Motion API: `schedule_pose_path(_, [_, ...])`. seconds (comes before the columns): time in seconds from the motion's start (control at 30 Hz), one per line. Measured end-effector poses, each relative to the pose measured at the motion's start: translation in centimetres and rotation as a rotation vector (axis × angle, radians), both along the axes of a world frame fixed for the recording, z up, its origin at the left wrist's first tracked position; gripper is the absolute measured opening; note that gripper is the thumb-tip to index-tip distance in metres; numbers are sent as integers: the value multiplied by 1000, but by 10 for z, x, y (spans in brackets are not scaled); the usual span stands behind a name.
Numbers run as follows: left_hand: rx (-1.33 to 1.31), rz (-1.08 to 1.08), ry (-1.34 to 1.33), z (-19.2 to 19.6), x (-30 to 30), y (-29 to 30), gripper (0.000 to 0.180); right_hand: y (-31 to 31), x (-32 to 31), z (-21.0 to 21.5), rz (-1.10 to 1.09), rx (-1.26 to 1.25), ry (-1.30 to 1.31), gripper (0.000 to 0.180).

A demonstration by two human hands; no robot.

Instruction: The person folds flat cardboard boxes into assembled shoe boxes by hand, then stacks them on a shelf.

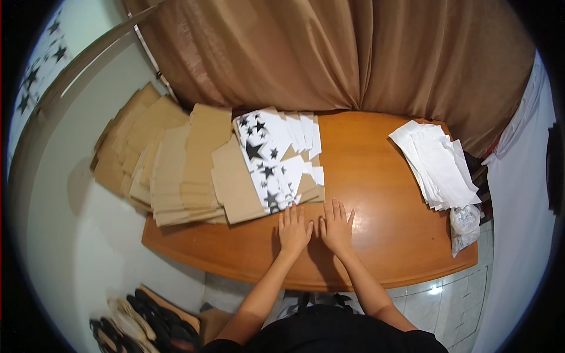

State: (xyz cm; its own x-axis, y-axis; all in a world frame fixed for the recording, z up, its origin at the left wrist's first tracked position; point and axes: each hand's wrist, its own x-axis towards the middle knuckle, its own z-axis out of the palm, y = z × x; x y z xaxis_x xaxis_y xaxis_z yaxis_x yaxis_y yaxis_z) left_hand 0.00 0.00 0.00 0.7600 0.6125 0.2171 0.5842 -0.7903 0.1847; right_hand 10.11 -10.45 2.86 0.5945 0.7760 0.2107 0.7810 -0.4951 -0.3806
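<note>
1. Right now both hands lie flat, palms down, on the bare wood near the middle of the bench [376,176]; the left hand [293,230] and the right hand [336,228] sit side by side, thumbs almost touching.
2. Neither grip holds anything: fingers are spread and stretched out, pointing to 12 o'clock.
3. Closest thing to the left hand is the star-printed sheet stack [268,162], white with black stars, at 11 o'clock from the fingertips; its lower corner lies just beside them, and I cannot tell whether they touch.
4. Further white sheets fan out at the top of that stack, toward 12 o'clock.
5. Under and beside it, at 10 o'clock, flat brown cardboard pieces [182,170] are piled in overlapping heaps that overhang the bench's left end.
6. At 2 o'clock from the right hand, well apart, lies a pile of white paper bags [438,162], with a crumpled clear plastic bag [465,226] just below it at the bench edge.
7. Behind the bench hangs a brown curtain [329,53].
8. Down at 7 o'clock, shoes [141,320] lie on the floor.
</note>
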Motion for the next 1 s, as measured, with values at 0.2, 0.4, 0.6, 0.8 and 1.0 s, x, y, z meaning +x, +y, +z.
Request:
schedule_pose_path(0.2, [23,-34,14,-23,80,124,61,48,36,-5,-73,-5,29,47])
schedule_pose_path(0.4, [108,-124,-120,-47,109,183,64,51,38,-14,-123,-112,164,46])
schedule_pose_path(0.6, [31,-175,-236,-40,110,196,54,44,32,-28,-80,-117,257,43])
schedule_pose_path(0.8, [3,-301,-321,-35,82,139,28,27,43,-30,-99,5,347,38])
schedule_pose_path(1.0, [47,-339,-394,-19,58,61,28,14,57,-52,-76,301,703,38])
